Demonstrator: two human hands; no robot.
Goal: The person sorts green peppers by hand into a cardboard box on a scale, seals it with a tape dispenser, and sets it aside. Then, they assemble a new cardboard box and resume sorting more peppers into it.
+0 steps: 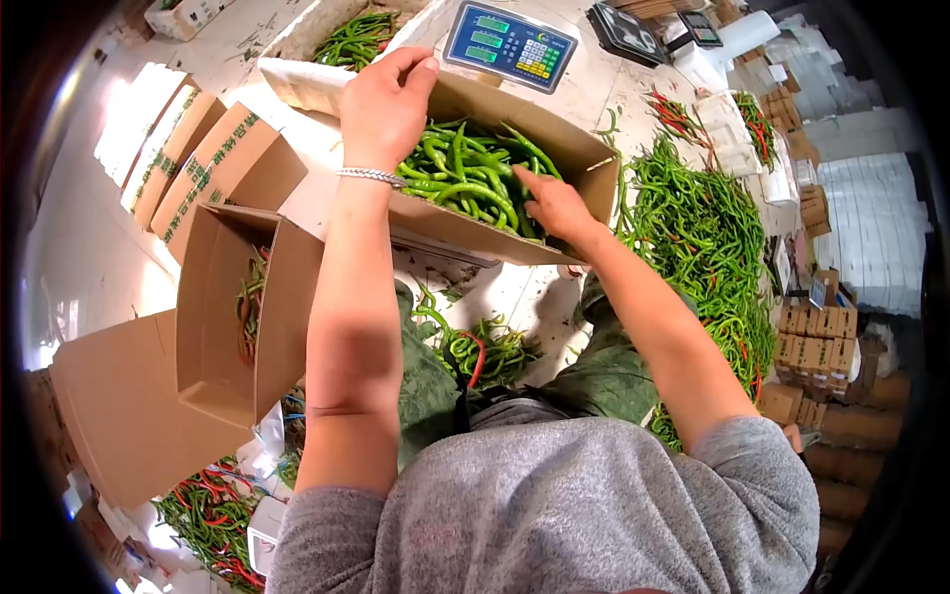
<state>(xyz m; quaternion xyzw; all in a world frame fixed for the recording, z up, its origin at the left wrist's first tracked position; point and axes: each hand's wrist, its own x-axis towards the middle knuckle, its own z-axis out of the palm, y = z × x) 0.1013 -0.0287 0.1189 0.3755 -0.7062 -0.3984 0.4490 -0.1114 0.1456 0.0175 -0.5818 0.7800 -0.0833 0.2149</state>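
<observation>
Green peppers [465, 173] lie under spread right fingers [526, 181]; left fingers [418, 61] clasp the box [465, 236] rim.

The one camera sat on the person's head and looked forward and steeply down past the grey top [554, 505], close on the left hand [381, 104] and right hand [554, 203] at the cardboard box [465, 233] (a wide, rounded lens, dark at the corners), with the scale [510, 45] near the top edge.
</observation>
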